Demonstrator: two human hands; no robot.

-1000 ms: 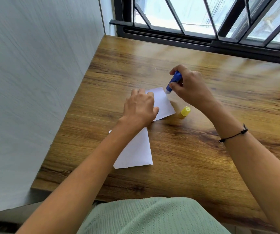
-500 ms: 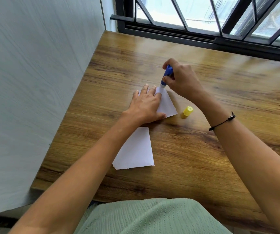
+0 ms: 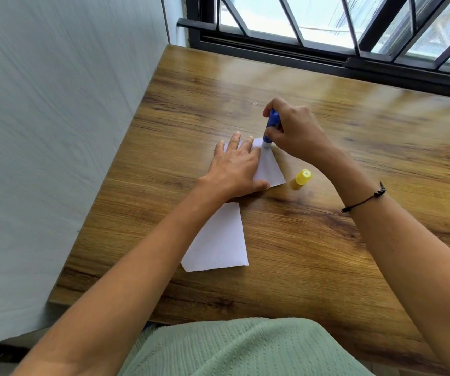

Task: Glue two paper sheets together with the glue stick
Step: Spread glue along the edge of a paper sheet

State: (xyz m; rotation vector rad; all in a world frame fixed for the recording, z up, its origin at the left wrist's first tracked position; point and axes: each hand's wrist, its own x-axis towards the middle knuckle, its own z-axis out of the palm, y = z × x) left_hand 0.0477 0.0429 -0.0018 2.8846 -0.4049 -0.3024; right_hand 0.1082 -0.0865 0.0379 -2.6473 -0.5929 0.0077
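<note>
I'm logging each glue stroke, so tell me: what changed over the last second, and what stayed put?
The right hand carried the glue stick from the far sheet's right side to its far corner, tip down on the paper. The left hand went from curled to flat, fingers spread, pressing that sheet. Nothing was taken hold of or let go. The yellow cap and the near sheet kept their places on the table.

A wooden table [image 3: 327, 240] carries two white paper sheets [image 3: 218, 240] [image 3: 270, 169] and a yellow cap [image 3: 302, 178].
</note>
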